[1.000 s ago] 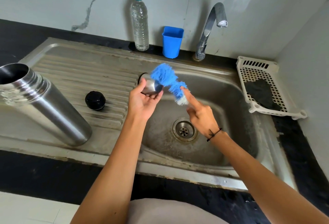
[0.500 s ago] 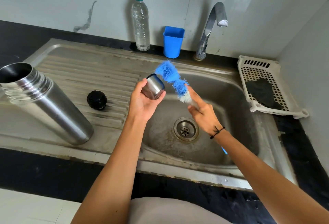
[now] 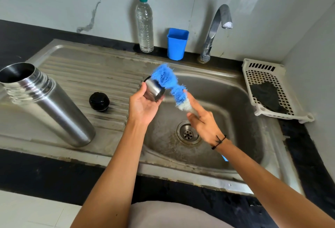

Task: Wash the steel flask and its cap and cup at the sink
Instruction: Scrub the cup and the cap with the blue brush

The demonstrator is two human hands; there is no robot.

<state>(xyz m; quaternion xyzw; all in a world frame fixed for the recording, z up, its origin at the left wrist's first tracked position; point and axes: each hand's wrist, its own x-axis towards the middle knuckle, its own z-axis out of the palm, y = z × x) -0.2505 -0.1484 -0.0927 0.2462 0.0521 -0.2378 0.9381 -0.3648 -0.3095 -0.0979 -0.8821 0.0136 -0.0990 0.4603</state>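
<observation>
could slip: small steel cup (image 3: 154, 90) gripped only by the curled fingertips and thumb of the left hand (image 3: 143, 107), tilted on its side, mouth turned away toward the brush. likely wet and smooth, so a hard push from the bristles might knock it out and down into the sink (image 3: 241, 100) basin. held above the palm, at the fingertips, over the basin's left edge. blue bottle brush (image 3: 169, 84) gripped at its neck by the right hand (image 3: 203, 124), fingers wrapped round the handle, forefinger stretched along it; bristle head pressed against the cup's rim, just beyond the left fingertips. steel flask (image 3: 49, 104) lying uncapped well to the left of the left hand on the draining board, black cap (image 3: 99, 101) between flask and hand, both untouched. tap (image 3: 215, 30) dry, beyond the right hand.
</observation>
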